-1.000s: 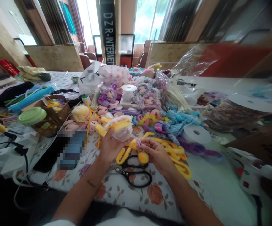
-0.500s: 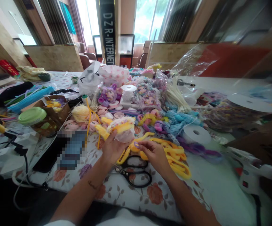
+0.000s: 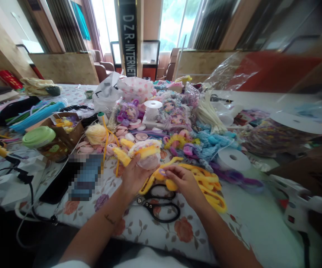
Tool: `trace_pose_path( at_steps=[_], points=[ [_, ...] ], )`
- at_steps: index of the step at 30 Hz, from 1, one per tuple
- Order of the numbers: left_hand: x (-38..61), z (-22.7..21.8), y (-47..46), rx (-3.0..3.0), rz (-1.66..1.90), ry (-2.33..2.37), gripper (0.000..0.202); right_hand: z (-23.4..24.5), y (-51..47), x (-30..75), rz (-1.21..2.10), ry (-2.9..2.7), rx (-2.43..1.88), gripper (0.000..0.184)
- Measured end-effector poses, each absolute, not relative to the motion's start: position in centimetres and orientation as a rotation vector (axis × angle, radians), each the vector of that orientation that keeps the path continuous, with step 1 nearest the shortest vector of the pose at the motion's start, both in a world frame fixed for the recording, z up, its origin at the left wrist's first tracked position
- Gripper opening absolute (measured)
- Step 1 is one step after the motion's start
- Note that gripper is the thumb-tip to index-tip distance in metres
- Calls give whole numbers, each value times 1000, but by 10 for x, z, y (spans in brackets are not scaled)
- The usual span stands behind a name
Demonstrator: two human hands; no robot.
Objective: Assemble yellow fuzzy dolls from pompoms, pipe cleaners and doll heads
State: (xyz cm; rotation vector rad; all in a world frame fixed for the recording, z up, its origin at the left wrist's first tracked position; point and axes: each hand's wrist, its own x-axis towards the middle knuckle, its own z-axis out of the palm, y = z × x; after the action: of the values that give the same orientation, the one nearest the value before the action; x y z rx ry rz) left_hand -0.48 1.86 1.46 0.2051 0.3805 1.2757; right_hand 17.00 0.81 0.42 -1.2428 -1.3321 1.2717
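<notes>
My left hand (image 3: 133,175) is closed around a doll-head piece (image 3: 145,154) with a clear rounded base, white fuzzy yarn on top and yellow plush strips that stick out to the left. Close beside it, my right hand (image 3: 182,180) pinches the yellow fuzzy strip (image 3: 162,172) between thumb and fingers. More of that strip lies in loops (image 3: 212,190) on the table to the right of my right hand. Under both hands rest scissors with black handles (image 3: 163,212), their blades partly hidden by my left wrist.
A glue gun (image 3: 295,201) stands at the right edge. White spools (image 3: 233,159), blue yarn (image 3: 213,139) and finished doll heads (image 3: 177,117) crowd the far side. On the left are a phone (image 3: 85,178), a green-lidded cup (image 3: 42,143) and power cables (image 3: 29,193).
Very little differs. The doll-head piece in my left hand has shifted slightly to the right, and my right hand keeps its pinch at almost the same spot.
</notes>
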Motion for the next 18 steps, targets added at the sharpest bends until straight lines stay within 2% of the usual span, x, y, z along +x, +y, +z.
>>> trace_pose_path(
  at_steps=[10, 18],
  points=[
    [-11, 15, 26, 246, 1307, 547, 30, 12, 4, 174, 1599, -926, -1157, 32],
    [-20, 11, 27, 335, 1109, 630, 24, 20, 23, 196, 1496, -862, -1139, 34]
  ],
)
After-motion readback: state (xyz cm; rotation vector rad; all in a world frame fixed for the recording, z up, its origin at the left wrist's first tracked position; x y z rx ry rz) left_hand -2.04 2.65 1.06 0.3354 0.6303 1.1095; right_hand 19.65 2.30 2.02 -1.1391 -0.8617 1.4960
